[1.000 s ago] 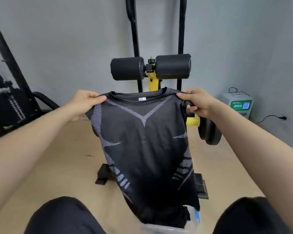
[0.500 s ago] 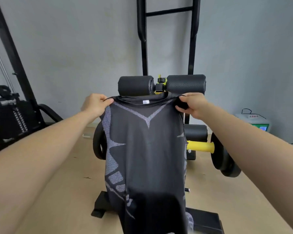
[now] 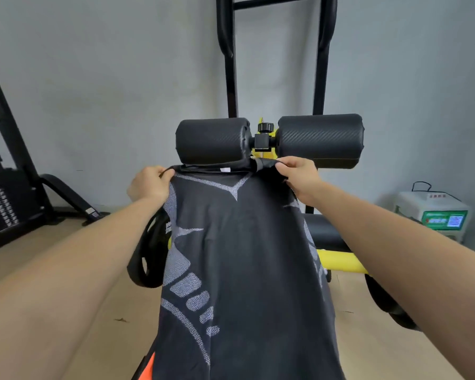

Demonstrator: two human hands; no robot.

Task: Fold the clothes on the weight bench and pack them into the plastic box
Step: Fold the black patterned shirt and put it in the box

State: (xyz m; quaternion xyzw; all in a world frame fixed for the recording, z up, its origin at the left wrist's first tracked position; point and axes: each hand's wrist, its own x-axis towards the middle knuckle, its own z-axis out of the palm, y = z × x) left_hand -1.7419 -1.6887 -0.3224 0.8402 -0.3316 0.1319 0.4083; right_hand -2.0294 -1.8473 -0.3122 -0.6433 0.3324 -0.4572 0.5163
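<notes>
Shirt (image 3: pixel 244 256) brought up to bench (image 3: pixel 321 141) | left hand (image 3: pixel 148 185), right hand (image 3: pixel 299 176): fingers (image 3: pixel 284 168) pinching its shoulders

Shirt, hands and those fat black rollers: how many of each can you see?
Black shirt: 1
Hands, the left hand and the right hand, both pinching the shirt: 2
Black rollers: 2
Total: 5

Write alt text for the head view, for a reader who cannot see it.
The left hand and right hand pinch the shoulders of a black shirt with grey patterning, spread toward the camera. Behind it are two black foam rollers and a grey wall; a white machine sits at right.
</notes>
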